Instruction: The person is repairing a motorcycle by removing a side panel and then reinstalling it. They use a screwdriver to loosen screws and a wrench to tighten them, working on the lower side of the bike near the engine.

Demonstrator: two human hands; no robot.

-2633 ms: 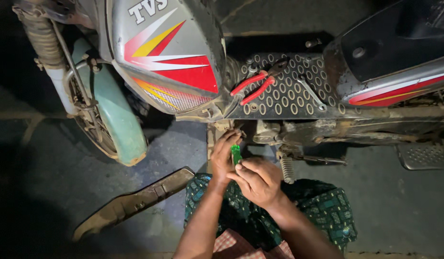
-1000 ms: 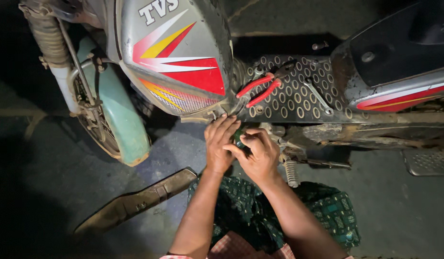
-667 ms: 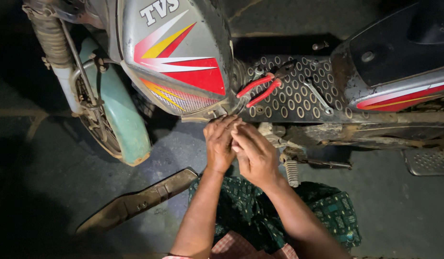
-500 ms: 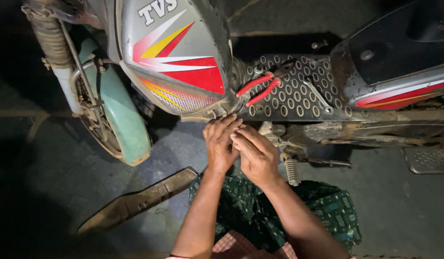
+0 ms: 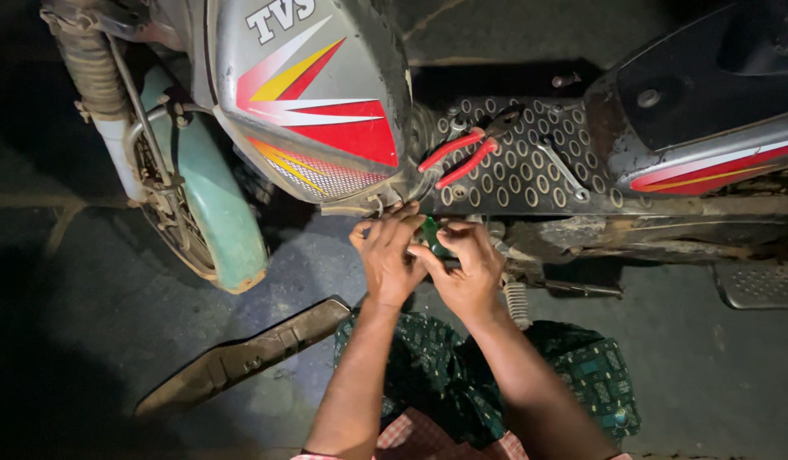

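Since half a second ago little has shifted: both hands are kept bunched at the lower edge of the scooter's footboard, and the green tool handle, hidden between them just before, is again seen in a sliver. The left hand (image 5: 388, 260) is placed at centre frame, fingers curled and pressed up against the underside of the grey front panel (image 5: 313, 94); whether anything is pinched in them cannot be told. The right hand (image 5: 466, 268) is set just beside it, touching it, fingers closed around the green-handled screwdriver (image 5: 429, 234), whose tip is hidden behind the knuckles. Red-handled pliers (image 5: 462, 153) are laid on the perforated footboard (image 5: 530, 166) just above the hands, untouched, and a metal spanner (image 5: 564, 170) is laid near them to the right. The front wheel with its green mudguard (image 5: 219, 221) is seen at left of frame, the suspension fork at upper left. The seat and side panel (image 5: 709, 128) are seen at upper right. A detached dark panel strip (image 5: 249, 358) is lying on the ground at lower left, well apart from the hands. A coil spring (image 5: 517, 302) is seen just right of the right wrist. Green patterned cloth (image 5: 581, 375) is seen at bottom centre under the forearms.
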